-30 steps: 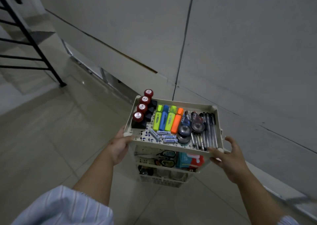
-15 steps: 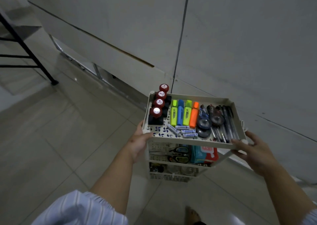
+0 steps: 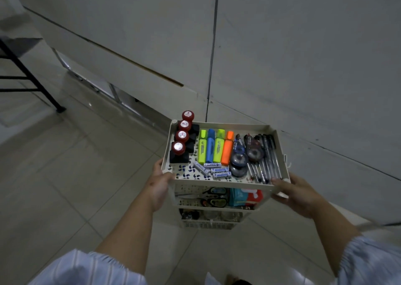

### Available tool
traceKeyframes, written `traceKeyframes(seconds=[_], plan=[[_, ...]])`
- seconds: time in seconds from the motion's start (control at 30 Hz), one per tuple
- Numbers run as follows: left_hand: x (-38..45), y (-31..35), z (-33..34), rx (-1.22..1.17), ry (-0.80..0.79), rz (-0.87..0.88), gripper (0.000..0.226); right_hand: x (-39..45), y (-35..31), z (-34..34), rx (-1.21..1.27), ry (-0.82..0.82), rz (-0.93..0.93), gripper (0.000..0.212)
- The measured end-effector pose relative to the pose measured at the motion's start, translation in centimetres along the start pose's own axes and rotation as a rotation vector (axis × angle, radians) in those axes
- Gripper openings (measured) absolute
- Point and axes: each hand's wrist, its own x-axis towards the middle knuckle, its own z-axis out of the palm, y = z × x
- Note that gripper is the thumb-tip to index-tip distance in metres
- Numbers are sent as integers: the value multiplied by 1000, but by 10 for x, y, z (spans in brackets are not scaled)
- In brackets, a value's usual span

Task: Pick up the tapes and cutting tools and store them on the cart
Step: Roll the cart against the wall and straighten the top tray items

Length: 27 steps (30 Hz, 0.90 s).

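Note:
A cream three-tier cart (image 3: 223,184) stands on the tiled floor in front of me. Its top tray holds red-capped stamps (image 3: 179,148), highlighters (image 3: 214,149), batteries (image 3: 217,170), correction tape dispensers (image 3: 238,160) and black pens (image 3: 265,156). The middle shelf carries scissors (image 3: 213,196) and a teal and red pack (image 3: 245,196). My left hand (image 3: 159,186) grips the top tray's near left corner. My right hand (image 3: 296,192) grips its near right corner.
A grey wall (image 3: 282,46) rises right behind the cart. Black metal frame legs (image 3: 32,80) stand at the far left. Open tiled floor (image 3: 65,176) lies to the left. My foot shows at the bottom edge.
The cart has shifted to the right in my view and sits closer to the wall, with both hands still gripping its top tray. The black frame has slid further left.

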Motion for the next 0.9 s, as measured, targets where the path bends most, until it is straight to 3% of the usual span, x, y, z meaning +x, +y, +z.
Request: traceKeyframes(seconds=[0.1,0.2,0.23,0.33,0.43,0.57,0.63,0.73,0.9], plan=[[-4,-1,0,22,26,13,57,1,8,-2,7,-33,55,5],[-8,-1,6,27,78,19,52,2,10,-5,-33,-37,57,10],[-8,-1,8,25,88,20,50,0,9,-5,-39,-46,53,15],[-6,-1,7,65,92,17,49,-5,11,-7,-21,-57,59,58],[-4,-1,4,103,72,8,46,-10,17,-5,57,-59,41,44],[-4,6,3,144,3,10,43,-17,26,-4,49,-2,7,88],[-4,8,1,172,-37,-6,43,-22,28,-3,43,9,2,82],[-6,10,-3,234,-111,-12,45,-34,31,3,101,25,5,50],[0,16,-2,305,-194,-27,46,-51,42,6,128,98,23,57]])
